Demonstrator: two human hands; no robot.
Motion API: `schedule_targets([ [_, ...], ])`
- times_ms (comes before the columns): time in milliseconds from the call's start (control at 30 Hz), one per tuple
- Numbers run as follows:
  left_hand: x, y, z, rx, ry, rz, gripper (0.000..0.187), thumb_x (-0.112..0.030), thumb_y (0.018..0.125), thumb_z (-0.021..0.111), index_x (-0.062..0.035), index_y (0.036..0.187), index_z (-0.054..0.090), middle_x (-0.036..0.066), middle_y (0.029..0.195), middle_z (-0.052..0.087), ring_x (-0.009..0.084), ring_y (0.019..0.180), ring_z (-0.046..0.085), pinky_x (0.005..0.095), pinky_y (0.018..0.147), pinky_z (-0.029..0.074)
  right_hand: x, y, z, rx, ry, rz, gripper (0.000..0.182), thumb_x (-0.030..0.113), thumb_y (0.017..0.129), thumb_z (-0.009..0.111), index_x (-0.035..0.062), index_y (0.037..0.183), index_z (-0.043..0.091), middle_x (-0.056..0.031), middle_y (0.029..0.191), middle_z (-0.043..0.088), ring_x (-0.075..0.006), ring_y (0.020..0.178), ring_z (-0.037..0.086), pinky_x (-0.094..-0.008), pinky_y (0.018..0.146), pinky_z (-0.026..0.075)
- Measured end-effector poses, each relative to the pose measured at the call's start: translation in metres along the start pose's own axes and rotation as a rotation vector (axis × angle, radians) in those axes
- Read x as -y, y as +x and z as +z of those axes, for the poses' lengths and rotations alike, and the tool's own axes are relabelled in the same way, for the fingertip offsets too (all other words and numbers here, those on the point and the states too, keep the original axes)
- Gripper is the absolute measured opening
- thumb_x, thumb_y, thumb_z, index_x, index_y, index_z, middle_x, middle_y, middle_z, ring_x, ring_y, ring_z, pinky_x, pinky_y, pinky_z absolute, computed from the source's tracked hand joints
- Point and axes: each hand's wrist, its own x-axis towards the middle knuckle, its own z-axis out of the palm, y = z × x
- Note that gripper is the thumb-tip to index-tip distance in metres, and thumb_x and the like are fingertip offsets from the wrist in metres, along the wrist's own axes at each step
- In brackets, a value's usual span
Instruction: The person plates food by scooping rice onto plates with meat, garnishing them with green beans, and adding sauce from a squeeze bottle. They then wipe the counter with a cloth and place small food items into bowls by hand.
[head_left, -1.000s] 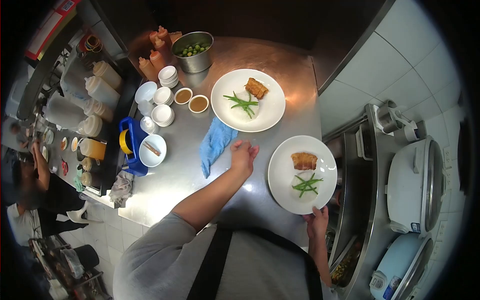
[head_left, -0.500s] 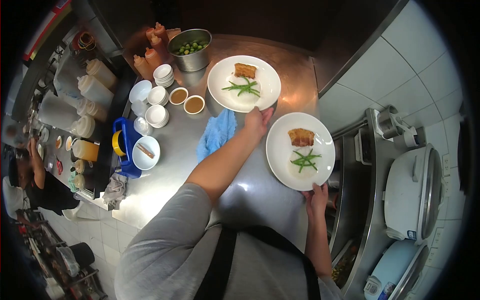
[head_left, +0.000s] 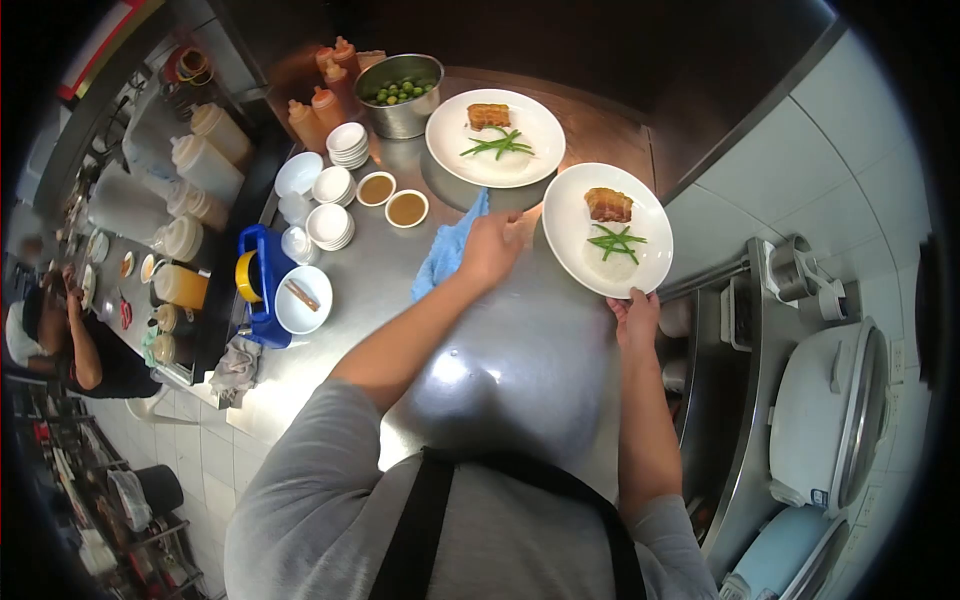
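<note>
My right hand [head_left: 636, 315] grips the near rim of a white plate [head_left: 652, 265], thumb on top and fingers beneath. On that plate lie a browned piece of meat [head_left: 608, 205] and crossed green beans [head_left: 617, 240] over a pale patch. My left hand [head_left: 491, 250] is over the steel counter with fingers stretched out, holding nothing, beside a blue cloth [head_left: 447, 258]. Beyond it rests a second white plate [head_left: 450, 165] with similar meat [head_left: 489, 116] and beans [head_left: 498, 145].
Two sauce bowls [head_left: 407, 208], stacked white dishes [head_left: 330, 227], squeeze bottles [head_left: 325, 105] and a pot of round green vegetables [head_left: 410, 120] stand at left. A blue carrier [head_left: 262, 325] sits near a bowl [head_left: 302, 318]. Rice cookers [head_left: 815, 415] are at right. Another person [head_left: 95, 345] works at far left.
My left hand has let go of the far plate and drawn back toward me. That plate sits farther away. My right hand has moved its plate forward.
</note>
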Motion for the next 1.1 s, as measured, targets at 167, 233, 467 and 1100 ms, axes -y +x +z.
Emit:
schedule_targets([
  [167, 0.009, -0.096, -0.052, -0.085, 0.634, 0.137, 0.044, 0.006, 0.067, 0.055, -0.0097, 0.108, 0.06, 0.011, 0.101, 0.061, 0.032, 0.1, 0.054, 0.0372, 0.083, 0.046, -0.012, 0.005, 0.0, 0.061, 0.051, 0.078, 0.027, 0.018, 0.092, 0.05, 0.0038, 0.113, 0.042, -0.0108, 0.099, 0.056, -0.022, 0.076, 0.059, -0.0371, 0.067, 0.054],
  [233, 0.023, -0.116, -0.066, 0.105, 0.363, 0.024, 0.045, 0.007, 0.066, 0.055, -0.0115, 0.106, 0.062, 0.01, 0.1, 0.061, 0.0318, 0.099, 0.053, 0.0348, 0.083, 0.046, -0.025, -0.007, -0.004, 0.098, 0.084, 0.165, 0.028, 0.019, 0.091, 0.052, 0.0066, 0.115, 0.042, -0.0098, 0.101, 0.055, -0.022, 0.078, 0.059, -0.0375, 0.068, 0.054],
  [467, -0.079, -0.206, -0.098, 0.106, 0.017, 0.355, 0.051, 0.004, 0.067, 0.06, -0.0115, 0.115, 0.057, 0.013, 0.123, 0.052, 0.0331, 0.114, 0.048, 0.0394, 0.095, 0.042, -0.061, -0.194, 0.023, 0.914, 0.223, 0.628, 0.045, 0.012, 0.089, 0.054, 0.0131, 0.131, 0.039, -0.0084, 0.12, 0.051, -0.0245, 0.105, 0.055, -0.0428, 0.089, 0.047],
  [1100, -0.075, -0.317, -0.191, -0.224, 0.085, 0.343, 0.051, 0.005, 0.075, 0.051, -0.0072, 0.125, 0.05, 0.018, 0.133, 0.045, 0.0364, 0.121, 0.045, 0.0393, 0.101, 0.038, -0.08, -0.346, 0.105, 0.874, 0.283, 0.503, 0.024, 0.011, 0.094, 0.043, 0.0017, 0.115, 0.051, -0.0082, 0.115, 0.055, -0.0171, 0.106, 0.052, -0.033, 0.093, 0.041],
])
